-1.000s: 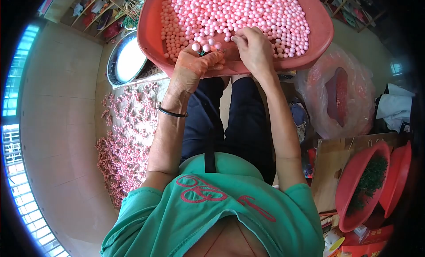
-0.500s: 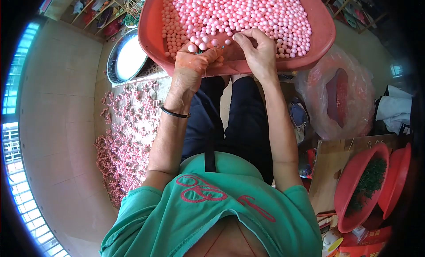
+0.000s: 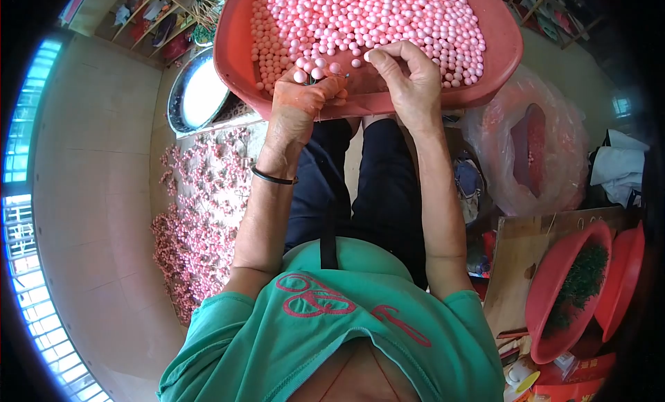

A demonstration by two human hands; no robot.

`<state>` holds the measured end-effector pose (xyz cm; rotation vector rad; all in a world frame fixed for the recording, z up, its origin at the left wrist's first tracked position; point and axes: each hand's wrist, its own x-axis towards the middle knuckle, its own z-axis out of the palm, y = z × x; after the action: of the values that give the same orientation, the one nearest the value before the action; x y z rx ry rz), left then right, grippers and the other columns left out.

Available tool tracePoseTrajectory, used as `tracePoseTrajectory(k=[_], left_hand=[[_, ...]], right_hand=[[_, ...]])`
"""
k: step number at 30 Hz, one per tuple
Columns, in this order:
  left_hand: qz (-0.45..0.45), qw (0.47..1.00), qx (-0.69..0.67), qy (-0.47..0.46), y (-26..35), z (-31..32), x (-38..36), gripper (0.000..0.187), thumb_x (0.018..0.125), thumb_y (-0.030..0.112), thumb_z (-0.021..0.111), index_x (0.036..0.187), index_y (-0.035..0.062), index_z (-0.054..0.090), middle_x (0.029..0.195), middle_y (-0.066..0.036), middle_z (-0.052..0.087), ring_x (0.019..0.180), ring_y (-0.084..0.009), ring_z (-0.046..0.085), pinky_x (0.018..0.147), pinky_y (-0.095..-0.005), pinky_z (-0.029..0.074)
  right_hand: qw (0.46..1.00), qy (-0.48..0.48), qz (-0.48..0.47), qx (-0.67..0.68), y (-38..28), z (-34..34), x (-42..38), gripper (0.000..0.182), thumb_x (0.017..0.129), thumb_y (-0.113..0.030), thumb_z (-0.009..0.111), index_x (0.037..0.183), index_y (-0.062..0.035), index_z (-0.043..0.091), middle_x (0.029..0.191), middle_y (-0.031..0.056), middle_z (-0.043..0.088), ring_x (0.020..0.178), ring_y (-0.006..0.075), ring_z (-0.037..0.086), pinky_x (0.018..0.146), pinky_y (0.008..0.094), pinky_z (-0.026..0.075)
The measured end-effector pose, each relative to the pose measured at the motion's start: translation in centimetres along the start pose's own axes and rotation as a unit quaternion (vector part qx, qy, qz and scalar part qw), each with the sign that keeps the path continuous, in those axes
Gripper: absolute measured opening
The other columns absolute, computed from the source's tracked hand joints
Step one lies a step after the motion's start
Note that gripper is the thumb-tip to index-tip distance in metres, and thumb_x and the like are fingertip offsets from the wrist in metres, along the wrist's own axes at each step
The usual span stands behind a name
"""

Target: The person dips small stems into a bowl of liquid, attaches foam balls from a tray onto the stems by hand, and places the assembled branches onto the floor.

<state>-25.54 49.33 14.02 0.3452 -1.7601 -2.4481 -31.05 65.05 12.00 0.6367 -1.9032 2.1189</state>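
Note:
A large red basin (image 3: 500, 56) full of loose pink beads (image 3: 374, 18) rests across my knees. At its near left edge, my left hand (image 3: 305, 97), stained orange, is closed around thin green stems. Several pink beads (image 3: 317, 72) stand on those stems above the fingers. My right hand (image 3: 409, 73) is over the near part of the basin, with thumb and forefinger pinched on a pale pink bead (image 3: 369, 56). A small gap separates it from the left hand.
Many pink bead sprigs (image 3: 194, 249) lie on the floor at the left, below a dark basin with white contents (image 3: 204, 94). To the right are a clear plastic bag (image 3: 564, 146), cardboard (image 3: 509, 270) and a red basin of green stems (image 3: 540, 312).
My right hand has moved slightly right and turned a little, still pinching. My left hand keeps its hold on the stems almost without moving.

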Motion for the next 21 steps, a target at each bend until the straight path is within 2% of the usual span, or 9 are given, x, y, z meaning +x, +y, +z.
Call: tracePoseTrajectory(k=[3,4,6,9,16,21], left_hand=[[0.002,1.000,0.026,-0.004,-0.2,-0.3,0.2,0.017,0.078,0.000,0.072,0.086,0.0029,0.057,0.082,-0.004,0.064,0.069,-0.0153,0.066,0.062,-0.0251,0.056],[0.004,0.999,0.036,-0.008,-0.3,-0.4,0.2,0.017,0.078,0.001,0.072,0.086,0.0026,0.057,0.081,-0.005,0.064,0.069,-0.0154,0.066,0.062,-0.0252,0.057],[-0.008,0.999,0.032,-0.005,-0.1,-0.3,0.2,0.017,0.078,0.001,0.072,0.087,0.0017,0.057,0.083,-0.005,0.065,0.070,-0.0156,0.067,0.062,-0.0258,0.057],[-0.010,0.999,0.032,-0.005,0.1,-0.2,0.0,0.016,0.079,0.002,0.072,0.087,0.0008,0.058,0.084,-0.006,0.066,0.070,-0.0160,0.067,0.062,-0.0268,0.058],[-0.022,1.000,0.004,0.015,-0.1,-0.1,0.0,0.016,0.078,0.001,0.071,0.088,0.0007,0.058,0.081,-0.006,0.066,0.068,-0.0161,0.067,0.062,-0.0278,0.058],[0.010,0.999,0.041,-0.005,-0.7,-0.6,0.4,0.016,0.079,0.001,0.071,0.088,0.0010,0.058,0.081,-0.007,0.066,0.069,-0.0169,0.067,0.062,-0.0290,0.059]], right_hand=[[0.997,-0.052,-0.041,-0.043,1.0,1.1,-0.4,0.014,0.085,-0.012,0.070,0.084,0.0007,0.065,0.075,0.0065,0.067,0.070,0.0112,0.061,0.065,0.0268,0.047],[0.994,-0.025,-0.047,-0.092,1.2,1.7,-1.0,0.013,0.085,-0.012,0.070,0.084,0.0000,0.065,0.076,0.0076,0.067,0.071,0.0132,0.062,0.066,0.0284,0.048],[0.997,-0.038,-0.006,-0.073,0.6,1.4,-1.3,0.014,0.089,-0.012,0.067,0.089,0.0013,0.064,0.080,0.0049,0.067,0.076,0.0086,0.059,0.072,0.0257,0.047],[0.997,-0.011,-0.024,-0.079,1.3,1.8,-1.4,0.013,0.086,-0.012,0.070,0.085,-0.0001,0.064,0.077,0.0089,0.068,0.071,0.0157,0.064,0.068,0.0301,0.050],[0.996,0.011,-0.030,-0.080,1.8,2.0,-1.9,0.013,0.085,-0.011,0.070,0.085,0.0000,0.063,0.077,0.0097,0.067,0.071,0.0172,0.064,0.067,0.0313,0.050],[0.993,0.008,-0.057,-0.102,1.6,2.4,-1.9,0.012,0.085,-0.009,0.069,0.083,-0.0005,0.061,0.075,0.0107,0.065,0.068,0.0216,0.063,0.065,0.0336,0.049]])
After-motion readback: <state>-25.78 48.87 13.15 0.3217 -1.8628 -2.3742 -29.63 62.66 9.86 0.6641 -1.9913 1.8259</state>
